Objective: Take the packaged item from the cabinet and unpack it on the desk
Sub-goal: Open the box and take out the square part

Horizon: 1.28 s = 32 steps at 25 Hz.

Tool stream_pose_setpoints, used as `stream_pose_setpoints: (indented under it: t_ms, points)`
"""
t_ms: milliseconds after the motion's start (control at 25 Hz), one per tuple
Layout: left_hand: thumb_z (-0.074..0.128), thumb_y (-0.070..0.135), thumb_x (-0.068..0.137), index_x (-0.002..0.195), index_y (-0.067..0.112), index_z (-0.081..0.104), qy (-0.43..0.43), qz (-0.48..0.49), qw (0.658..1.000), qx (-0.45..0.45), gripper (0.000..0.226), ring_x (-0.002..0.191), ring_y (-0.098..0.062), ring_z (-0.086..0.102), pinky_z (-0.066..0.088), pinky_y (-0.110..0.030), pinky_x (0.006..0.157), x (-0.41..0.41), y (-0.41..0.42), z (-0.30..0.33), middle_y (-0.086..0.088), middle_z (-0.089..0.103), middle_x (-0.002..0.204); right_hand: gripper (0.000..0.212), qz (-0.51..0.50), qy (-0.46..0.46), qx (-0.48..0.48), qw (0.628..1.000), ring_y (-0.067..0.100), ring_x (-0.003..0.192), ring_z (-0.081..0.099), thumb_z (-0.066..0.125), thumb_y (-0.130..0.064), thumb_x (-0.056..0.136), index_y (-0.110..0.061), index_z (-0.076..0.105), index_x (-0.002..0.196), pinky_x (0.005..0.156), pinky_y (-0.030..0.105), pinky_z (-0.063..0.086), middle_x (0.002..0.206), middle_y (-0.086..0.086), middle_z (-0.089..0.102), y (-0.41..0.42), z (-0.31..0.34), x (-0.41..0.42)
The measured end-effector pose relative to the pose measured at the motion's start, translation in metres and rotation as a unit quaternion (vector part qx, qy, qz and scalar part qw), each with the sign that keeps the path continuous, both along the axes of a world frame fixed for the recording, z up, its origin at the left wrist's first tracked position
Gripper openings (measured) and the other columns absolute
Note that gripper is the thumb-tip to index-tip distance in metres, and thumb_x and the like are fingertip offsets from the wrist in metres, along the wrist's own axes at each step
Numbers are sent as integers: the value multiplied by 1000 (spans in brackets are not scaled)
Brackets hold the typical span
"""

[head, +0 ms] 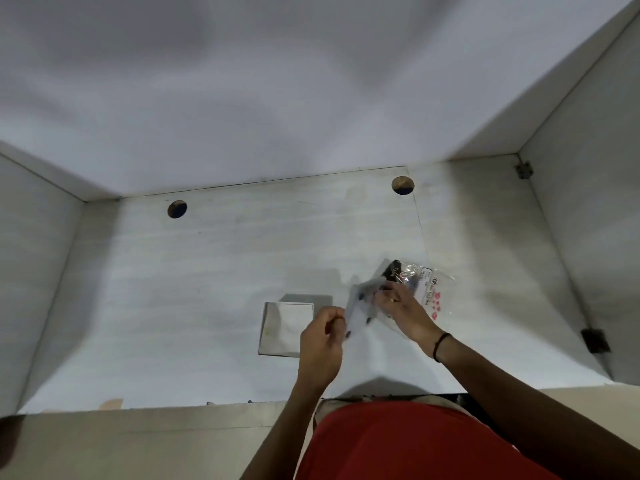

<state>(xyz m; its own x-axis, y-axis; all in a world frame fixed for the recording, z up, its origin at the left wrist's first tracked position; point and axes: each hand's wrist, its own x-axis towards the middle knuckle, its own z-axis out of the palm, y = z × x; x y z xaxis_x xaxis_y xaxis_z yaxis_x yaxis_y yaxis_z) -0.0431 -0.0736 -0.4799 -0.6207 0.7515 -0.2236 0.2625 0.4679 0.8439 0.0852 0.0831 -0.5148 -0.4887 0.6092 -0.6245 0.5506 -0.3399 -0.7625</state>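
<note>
A clear plastic package (427, 289) with a printed label and pink marks lies on the pale desk (207, 271), with a dark item (391, 271) showing at its open end. My right hand (401, 310) rests on the package and pinches at the dark item. My left hand (320, 336) holds a blurred pale sheet with dark dots (360, 306) that stretches between both hands. A white square box (285, 329) sits just left of my left hand.
Two round cable holes (177, 209) (402, 185) pierce the desk near the back wall. Side panels enclose the desk left and right, with dark hinges (595, 341) on the right panel. The desk's front edge runs close to my red-clad body.
</note>
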Motion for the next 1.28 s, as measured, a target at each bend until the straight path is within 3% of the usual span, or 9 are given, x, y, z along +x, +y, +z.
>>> stream_pose_setpoints:
  t_ms: [120, 200, 320, 520, 600, 720, 840, 1040, 1280]
  points:
    - [41, 8, 105, 91, 14, 63, -99, 93, 991, 5, 26, 80, -12, 61, 57, -32, 70, -23, -17, 9, 2, 64, 87, 32, 34, 76, -113, 990, 27, 120, 64, 63, -31, 97, -17, 64, 126, 105, 43, 49, 124, 9, 70, -11, -2, -25]
    - [40, 13, 107, 97, 13, 63, -183, 180, 966, 7, 25, 91, -25, 64, 60, -42, 73, -36, -31, 4, -9, 66, 102, 25, 51, 77, -109, 990, 31, 111, 70, 69, -26, 94, -15, 70, 116, 101, 49, 54, 115, 14, 75, -26, -8, -40]
    - [48, 26, 106, 111, 12, 62, -286, 285, 915, 12, 20, 98, -30, 68, 61, -41, 77, -58, -53, 0, -11, 67, 111, 7, 37, 48, -70, 996, 31, 98, 76, 75, -22, 88, -23, 79, 93, 90, 53, 60, 99, 11, 80, -49, -17, -60]
    - [69, 29, 95, 118, 16, 71, -96, 288, 947, -102, 27, 92, -23, 72, 60, -32, 77, -85, -74, -18, -12, 76, 107, 27, 5, 4, -34, 999, 24, 91, 78, 77, -7, 84, -14, 77, 110, 84, 46, 63, 102, 11, 80, -87, -27, -90]
    - [69, 26, 94, 118, 13, 74, -70, 283, 950, -115, 28, 89, -22, 73, 56, -26, 79, -93, -76, -20, -12, 78, 103, 18, -6, -13, -4, 1000, 24, 88, 78, 74, -6, 85, -11, 79, 102, 83, 44, 64, 97, 10, 81, -98, -36, -95]
    - [69, 24, 95, 117, 11, 76, -60, 268, 953, -124, 26, 84, -17, 72, 49, -11, 71, -102, -79, -25, -6, 80, 103, 7, -49, -23, -4, 999, 24, 84, 78, 75, -9, 86, -13, 80, 86, 79, 42, 64, 87, 9, 81, -112, -41, -99]
    - [71, 20, 93, 109, 9, 79, -92, 289, 945, -123, 21, 67, -3, 66, 45, -8, 59, -106, -79, -32, 8, 74, 82, 8, -123, -16, -42, 991, 23, 84, 78, 77, -6, 86, -12, 80, 90, 78, 44, 65, 88, 8, 80, -117, -36, -105]
    - [73, 20, 92, 108, 9, 79, -74, 261, 954, -131, 21, 65, 2, 63, 42, -2, 51, -111, -78, -37, -4, 79, 94, 5, -154, -26, -51, 986, 25, 83, 77, 77, -4, 85, -4, 81, 88, 75, 41, 65, 89, 13, 79, -115, -31, -107]
    - [75, 19, 89, 98, 14, 83, -67, 229, 960, -149, 13, 61, 1, 64, 47, -13, 58, -121, -75, -42, 12, 70, 66, 16, -172, -54, -51, 982, 26, 85, 76, 79, 0, 82, 5, 77, 97, 61, 22, 63, 95, 15, 75, -112, -31, -109]
